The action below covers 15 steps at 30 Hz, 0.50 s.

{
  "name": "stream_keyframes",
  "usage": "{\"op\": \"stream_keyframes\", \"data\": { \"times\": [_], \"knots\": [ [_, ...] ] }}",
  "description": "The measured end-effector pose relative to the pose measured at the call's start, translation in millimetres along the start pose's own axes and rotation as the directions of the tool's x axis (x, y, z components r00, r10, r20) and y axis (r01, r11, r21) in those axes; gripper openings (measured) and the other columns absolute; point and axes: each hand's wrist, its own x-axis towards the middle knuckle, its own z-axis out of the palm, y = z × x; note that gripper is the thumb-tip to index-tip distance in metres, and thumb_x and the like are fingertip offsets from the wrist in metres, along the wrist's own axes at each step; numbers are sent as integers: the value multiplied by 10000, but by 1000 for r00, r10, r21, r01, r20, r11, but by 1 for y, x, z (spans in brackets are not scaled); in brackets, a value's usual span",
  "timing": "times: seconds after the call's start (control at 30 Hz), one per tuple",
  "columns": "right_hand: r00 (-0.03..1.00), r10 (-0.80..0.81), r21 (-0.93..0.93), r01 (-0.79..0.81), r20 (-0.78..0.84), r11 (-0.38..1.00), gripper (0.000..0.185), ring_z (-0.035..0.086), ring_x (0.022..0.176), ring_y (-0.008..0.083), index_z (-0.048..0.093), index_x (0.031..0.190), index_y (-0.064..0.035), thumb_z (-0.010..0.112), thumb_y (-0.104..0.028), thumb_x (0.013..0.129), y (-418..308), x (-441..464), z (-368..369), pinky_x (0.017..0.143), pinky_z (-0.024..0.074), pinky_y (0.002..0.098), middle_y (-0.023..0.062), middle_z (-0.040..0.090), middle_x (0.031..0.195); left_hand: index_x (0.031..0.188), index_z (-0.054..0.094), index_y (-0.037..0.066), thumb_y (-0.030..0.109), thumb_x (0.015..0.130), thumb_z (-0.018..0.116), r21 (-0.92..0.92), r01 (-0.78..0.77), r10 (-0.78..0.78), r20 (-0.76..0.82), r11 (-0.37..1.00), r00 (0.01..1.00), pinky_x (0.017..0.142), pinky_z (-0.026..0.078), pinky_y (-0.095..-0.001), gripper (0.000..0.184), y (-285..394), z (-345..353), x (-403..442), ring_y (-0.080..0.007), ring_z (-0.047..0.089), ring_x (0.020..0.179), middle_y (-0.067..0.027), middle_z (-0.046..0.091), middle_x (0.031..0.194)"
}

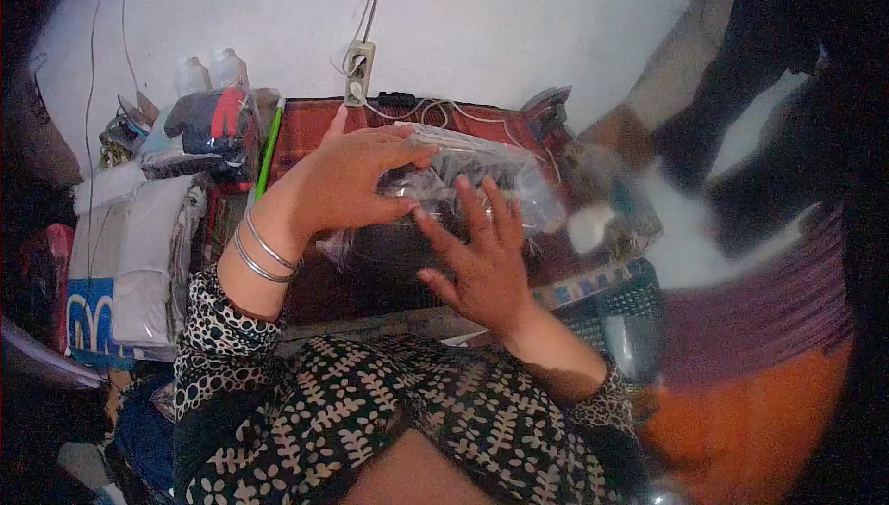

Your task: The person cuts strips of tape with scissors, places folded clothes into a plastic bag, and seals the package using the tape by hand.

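A clear plastic package (505,172) with dark folded contents lies on the dark red surface before me. My left hand (361,172), with silver bangles at the wrist, reaches over the package's left end. Its fingers are apart, with a gap between thumb and fingers. My right hand (486,264) lies against the package's near side, fingers spread. Both hands appear to touch the plastic, and neither visibly grips it. The hands hide the package's left part and near edge.
Folded, plastic-wrapped textiles (148,264) are stacked at left, with a packed dark and red bundle (218,125) behind. A green stick (269,149) leans near it. A power socket strip (359,72) with cables hangs on the wall. Another person's leg (685,61) is at right.
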Motion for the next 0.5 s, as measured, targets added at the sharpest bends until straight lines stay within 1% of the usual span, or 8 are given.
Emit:
{"op": "stream_keyframes", "data": {
  "times": [0.03, 0.17, 0.27, 0.33, 0.4, 0.43, 0.47, 0.5],
  "knots": [
    [999, -26, -120, 32, 47, 992, 576, 301, 1324, 416, 523, 1326, -276, 659, -439, 791, -1, 0, 6, 1029, 262, 622, 185, 354, 1437, 1296, 557, 196, 344, 734, 725, 6, -2, 2, 3, 1000, 1000, 1086, 73, -679, 605, 0, -1, 0, -270, 411, 1328, -97, 529, 1351],
    [997, -9, -112, 17, 71, 994, 570, 241, 1361, 425, 524, 1320, -307, 665, -442, 785, 10, -14, 13, 1050, 209, 651, 188, 307, 1475, 1299, 556, 181, 338, 716, 744, -19, 75, -74, 27, 997, 997, 1092, 71, -668, 632, 0, -5, 0, -281, 386, 1345, -112, 520, 1359],
    [998, -55, -12, 55, -3, 998, 567, 263, 1350, 428, 564, 1289, -251, 682, -438, 767, 27, -33, 3, 1059, 205, 629, 200, 340, 1454, 1297, 557, 163, 299, 730, 738, -33, 68, -67, 40, 997, 997, 1094, 66, -661, 611, 4, -10, -5, -286, 377, 1351, -122, 515, 1361],
    [993, 56, 67, -49, -107, 997, 524, 323, 1314, 430, 611, 1232, -173, 698, -381, 759, 47, -53, -10, 1064, 233, 581, 211, 398, 1408, 1298, 557, 154, 270, 746, 727, -40, 40, -38, 51, 998, 998, 1094, 63, -660, 589, 4, -15, -8, -287, 374, 1353, -127, 514, 1361],
    [944, 222, -34, -237, -244, 971, 479, 387, 1264, 423, 635, 1176, -101, 702, -313, 751, 74, -75, -27, 1060, 270, 522, 221, 451, 1356, 1300, 551, 108, 195, 763, 700, -93, 69, -64, 60, 993, 996, 1125, 107, -585, 564, 0, -18, -11, -288, 353, 1368, -138, 526, 1346],
    [899, 259, -33, -289, -354, 957, 419, 442, 1218, 398, 638, 1152, -90, 684, -244, 765, 91, -84, -40, 1047, 297, 494, 206, 490, 1319, 1300, 551, 108, 195, 763, 700, -107, 47, -39, 81, 993, 996, 1125, 107, -585, 564, -6, -19, -11, -288, 353, 1368, -138, 526, 1346],
    [844, 329, -91, -401, -424, 912, 365, 471, 1200, 374, 644, 1127, -77, 672, -205, 786, 111, -105, -43, 1042, 309, 476, 188, 527, 1285, 1298, 554, 124, 168, 784, 672, -216, 32, -22, 49, 976, 999, 1115, 110, -601, 529, -16, -16, -15, -287, 346, 1373, -124, 537, 1336],
    [758, 444, -28, -519, -478, 854, 321, 482, 1198, 346, 648, 1121, -80, 655, -177, 816, 135, -132, -42, 1040, 314, 462, 175, 546, 1264, 1295, 558, 139, 141, 805, 643, -325, 13, -6, 23, 946, 1000, 1105, 114, -617, 498, -26, -13, -17, -286, 338, 1378, -110, 548, 1326]
  ]
}}
